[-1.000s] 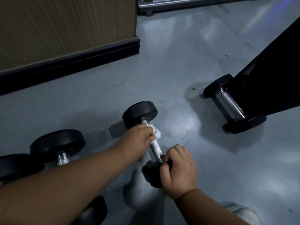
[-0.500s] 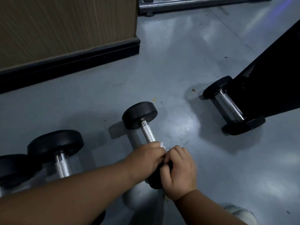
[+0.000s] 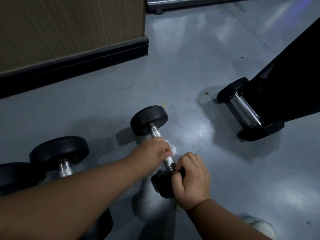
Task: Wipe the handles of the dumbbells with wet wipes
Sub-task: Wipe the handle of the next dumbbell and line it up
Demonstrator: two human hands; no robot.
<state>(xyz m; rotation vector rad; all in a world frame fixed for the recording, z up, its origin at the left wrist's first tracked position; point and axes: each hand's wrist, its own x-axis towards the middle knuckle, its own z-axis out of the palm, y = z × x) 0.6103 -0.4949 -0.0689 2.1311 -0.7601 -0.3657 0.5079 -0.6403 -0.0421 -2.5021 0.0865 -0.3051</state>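
Observation:
A small black dumbbell (image 3: pixel 149 119) with a chrome handle lies on the grey floor in the middle. My left hand (image 3: pixel 152 155) is wrapped round the middle of that handle with a white wet wipe (image 3: pixel 172 148) bunched under its fingers. My right hand (image 3: pixel 192 179) grips the near black end of the same dumbbell and steadies it. A larger dumbbell (image 3: pixel 58 151) lies to the left, its handle partly hidden by my left forearm. Another dumbbell (image 3: pixel 245 110) lies at the right.
A wooden cabinet with a black plinth (image 3: pixel 74 56) stands at the back left. A black slanted frame (image 3: pixel 290 80) leans over the right dumbbell. A metal bar (image 3: pixel 190 2) runs along the top. Another black weight (image 3: pixel 13 175) sits at the far left edge.
My left hand with the wipe slid down the handle to meet my right hand, then back up towards the middle. My right hand stayed on the near end.

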